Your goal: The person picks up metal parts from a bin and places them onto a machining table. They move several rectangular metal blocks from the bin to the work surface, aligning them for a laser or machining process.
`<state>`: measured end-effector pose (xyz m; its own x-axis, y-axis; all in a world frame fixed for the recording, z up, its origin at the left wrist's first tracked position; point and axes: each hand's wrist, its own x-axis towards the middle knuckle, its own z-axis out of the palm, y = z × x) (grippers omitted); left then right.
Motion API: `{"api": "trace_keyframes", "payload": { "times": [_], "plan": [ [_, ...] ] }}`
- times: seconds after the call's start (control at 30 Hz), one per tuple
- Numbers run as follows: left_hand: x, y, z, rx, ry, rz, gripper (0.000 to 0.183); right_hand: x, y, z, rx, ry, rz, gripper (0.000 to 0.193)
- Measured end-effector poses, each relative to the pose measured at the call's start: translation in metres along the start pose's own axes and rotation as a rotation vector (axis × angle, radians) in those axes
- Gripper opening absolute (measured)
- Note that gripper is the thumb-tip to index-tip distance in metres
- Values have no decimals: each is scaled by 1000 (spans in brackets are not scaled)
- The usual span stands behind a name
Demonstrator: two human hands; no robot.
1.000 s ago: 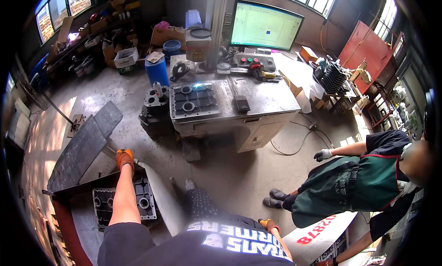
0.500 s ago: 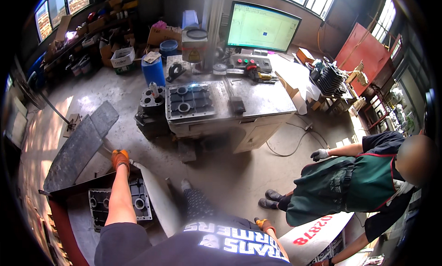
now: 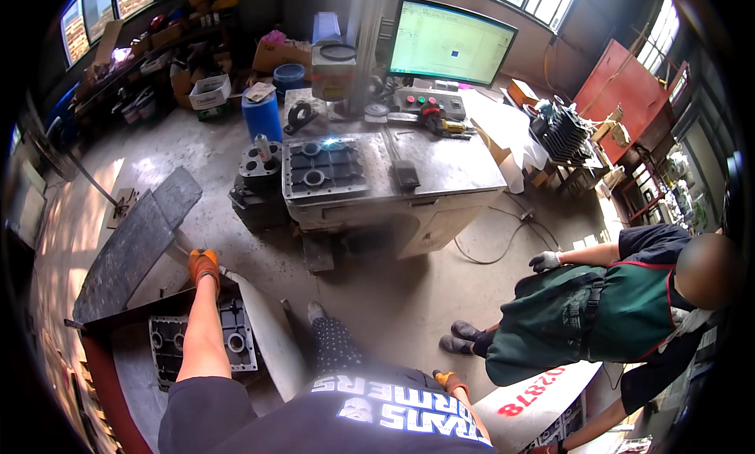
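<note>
My left hand (image 3: 204, 267), in an orange glove, is closed over the far rim of a metal bin (image 3: 118, 319); its fingertips are partly hidden. Under my left forearm, a dark cast metal cover (image 3: 238, 328) with round holes lies in that bin. My right hand (image 3: 451, 382), gloved in orange and yellow, is low beside my body, its fingers apart and nothing visible in them. It is nearest a pale bin (image 3: 503, 403) with red markings. Ahead, a similar casting (image 3: 338, 175) lies on the workbench (image 3: 448, 171), with a bright blue-white spot on its far edge.
A co-worker in a green apron (image 3: 550, 312) leans over the pale bin at right. A monitor (image 3: 452, 41) and button box (image 3: 429, 102) stand behind the bench. A dark slab (image 3: 130, 257) leans at left. A blue drum (image 3: 262, 117) and a cable (image 3: 503, 257) are on the floor.
The bright spot on the bench casting has grown stronger. My view has shifted slightly; both my hands stay in nearly the same places.
</note>
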<state>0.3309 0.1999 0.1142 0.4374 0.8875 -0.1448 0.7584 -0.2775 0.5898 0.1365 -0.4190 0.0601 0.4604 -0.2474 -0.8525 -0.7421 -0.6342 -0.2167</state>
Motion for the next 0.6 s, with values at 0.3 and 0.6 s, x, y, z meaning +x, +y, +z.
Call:
{"api": "trace_keyframes", "payload": {
  "times": [0.3, 0.6],
  "plan": [
    [11, -6, 8, -128, -22, -73, 29, 11, 8, 4, 16, 62, -67, 43],
    [37, -29, 25, -39, 5, -23, 31, -19, -19, -7, 47, 42, 6, 46]
  ]
}}
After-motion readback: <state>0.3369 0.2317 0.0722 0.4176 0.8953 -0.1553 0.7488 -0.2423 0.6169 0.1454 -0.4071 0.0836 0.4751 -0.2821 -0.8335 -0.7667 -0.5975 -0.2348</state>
